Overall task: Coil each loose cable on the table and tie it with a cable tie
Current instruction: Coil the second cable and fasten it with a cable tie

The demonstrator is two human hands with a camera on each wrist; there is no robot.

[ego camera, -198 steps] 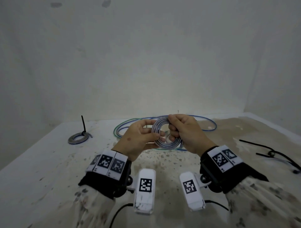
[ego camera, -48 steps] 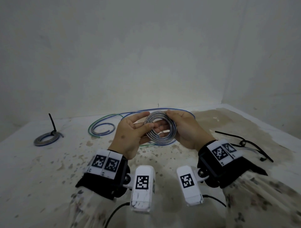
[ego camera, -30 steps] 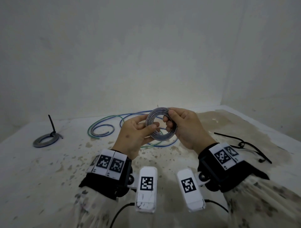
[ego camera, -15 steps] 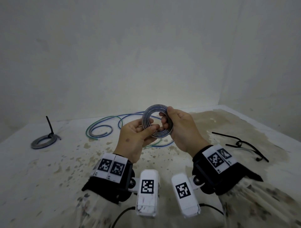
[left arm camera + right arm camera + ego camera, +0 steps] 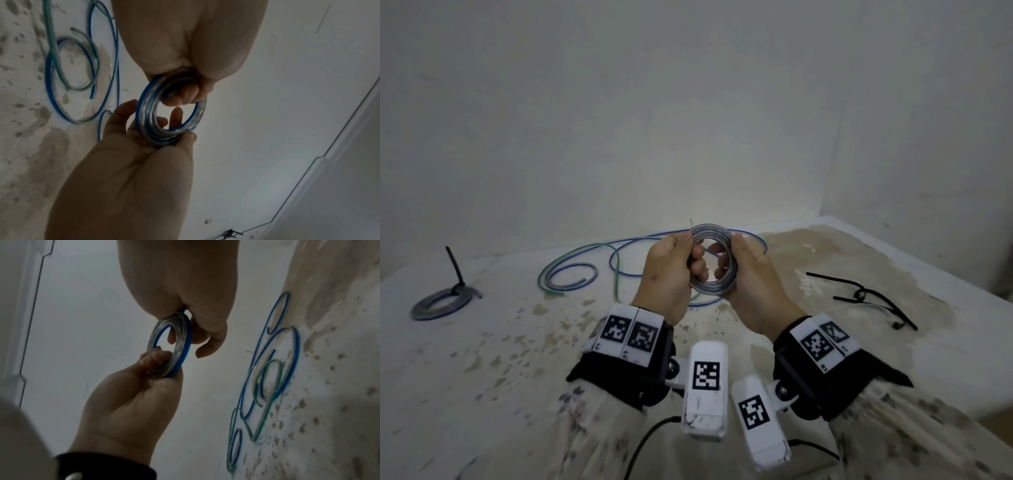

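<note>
two walls corner a stained white table.

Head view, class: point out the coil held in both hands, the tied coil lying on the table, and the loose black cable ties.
Held coil [image 5: 714,233]: head view, top arc between the hands.
Tied coil [image 5: 441,304]: head view, ring's near-left band.
Black cable ties [image 5: 859,291]: head view, middle of the crossed strips.

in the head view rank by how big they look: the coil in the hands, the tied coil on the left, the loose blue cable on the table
1. loose blue cable, widest spread.
2. and 3. tied coil and held coil look about alike; the held one is nearer the camera, so unsure.
</note>
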